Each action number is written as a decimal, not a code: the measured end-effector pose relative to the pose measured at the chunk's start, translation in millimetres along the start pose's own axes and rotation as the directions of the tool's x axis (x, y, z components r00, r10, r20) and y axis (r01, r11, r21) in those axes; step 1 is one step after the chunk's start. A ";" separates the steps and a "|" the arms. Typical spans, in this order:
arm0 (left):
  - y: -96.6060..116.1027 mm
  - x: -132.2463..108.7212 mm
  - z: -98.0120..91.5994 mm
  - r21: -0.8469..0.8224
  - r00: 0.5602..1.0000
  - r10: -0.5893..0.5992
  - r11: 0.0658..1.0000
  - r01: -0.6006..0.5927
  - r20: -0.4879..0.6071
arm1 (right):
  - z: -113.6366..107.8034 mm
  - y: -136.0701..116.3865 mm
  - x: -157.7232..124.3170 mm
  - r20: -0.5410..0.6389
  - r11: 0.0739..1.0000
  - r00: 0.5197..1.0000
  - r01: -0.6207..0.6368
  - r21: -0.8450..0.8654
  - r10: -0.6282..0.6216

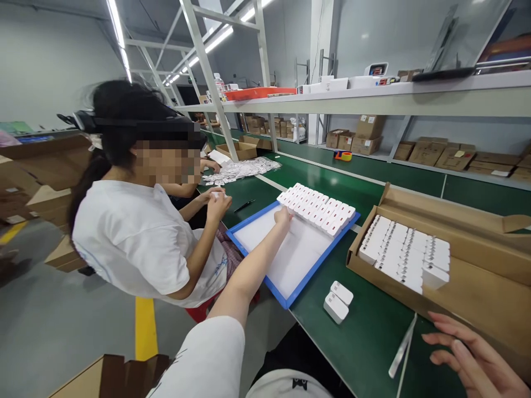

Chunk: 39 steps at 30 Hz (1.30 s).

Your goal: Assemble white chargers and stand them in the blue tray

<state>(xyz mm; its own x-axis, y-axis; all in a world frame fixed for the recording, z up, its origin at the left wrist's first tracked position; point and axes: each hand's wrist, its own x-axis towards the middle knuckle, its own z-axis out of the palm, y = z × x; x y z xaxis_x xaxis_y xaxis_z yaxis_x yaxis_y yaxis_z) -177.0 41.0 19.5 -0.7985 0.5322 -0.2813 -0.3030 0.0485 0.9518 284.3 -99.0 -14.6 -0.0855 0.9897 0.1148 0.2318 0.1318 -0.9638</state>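
My left hand [284, 216] reaches far out to the blue-rimmed white tray [286, 260] and touches the near end of the rows of small white adapters [317, 209] standing on it; its fingers look curled at one of them. My right hand [468, 354] lies open and flat on the green bench at the lower right, beside the cardboard box [477, 293]. That box holds several rows of white adapters [404, 251]. Two loose white adapters [338, 301] lie on the bench near the tray's corner. White tweezers [402, 348] lie just left of my right hand.
A co-worker in a white shirt [136, 237] sits to my left, both hands [215, 202] busy with a small white part. A pile of white parts [244, 168] lies farther along the bench. A pen [244, 205], a tape roll [343, 155], shelves and cartons surround the bench.
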 end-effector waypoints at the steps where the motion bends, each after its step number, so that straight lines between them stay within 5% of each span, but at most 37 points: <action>1: -0.1 -9.6 -6.9 0.029 0.999 0.022 0.999 -0.023 0.035 | 0.3 -4.9 -0.4 -0.012 1.000 1.000 -0.003 0.021 0.003; 6: -21.3 -83.8 -52.3 0.190 0.944 0.178 0.953 -0.236 0.276 | 6.4 -38.1 -4.2 -0.009 0.998 0.998 0.060 0.025 -0.060; 13: -57.1 -185.3 -101.3 0.341 0.726 0.283 0.738 -0.582 0.626 | 16.4 -38.9 0.3 0.057 0.996 0.997 0.039 0.076 -0.044; 18: -79.7 -226.3 -98.4 0.324 0.545 0.300 0.550 -0.769 0.783 | 12.2 -31.5 5.2 0.019 0.995 0.998 0.051 0.081 -0.053; 23: -99.0 -239.4 -75.8 0.326 0.498 0.335 0.455 -0.829 0.800 | 4.4 -27.5 13.4 -0.033 0.992 0.996 0.086 0.096 -0.083; 29: -96.8 -239.5 -64.6 0.324 0.545 0.318 0.541 -0.776 0.776 | -0.1 -23.5 17.2 -0.042 0.989 0.992 0.125 0.078 -0.122; 35: -69.2 -247.8 -66.9 0.248 0.636 0.156 0.830 -0.499 0.756 | 3.6 -33.4 7.5 0.018 0.969 0.969 0.248 0.001 -0.248; 37: -59.2 -255.5 -55.2 0.226 0.577 -0.003 0.921 -0.316 0.817 | 9.5 -39.6 -0.4 0.072 0.945 0.943 0.327 -0.023 -0.324; 39: -52.5 -264.2 -36.2 0.247 0.445 -0.173 0.962 -0.114 0.879 | 16.1 -45.8 -8.9 0.150 0.903 0.897 0.427 -0.044 -0.417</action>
<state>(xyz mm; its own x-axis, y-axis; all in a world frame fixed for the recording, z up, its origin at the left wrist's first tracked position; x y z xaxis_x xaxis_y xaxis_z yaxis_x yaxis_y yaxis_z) 31.2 -132.7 39.4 0.1537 0.9712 -0.1819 -0.0719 0.1946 0.9782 258.9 -114.8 24.6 -0.3184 0.8242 0.4683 0.2155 0.5440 -0.8109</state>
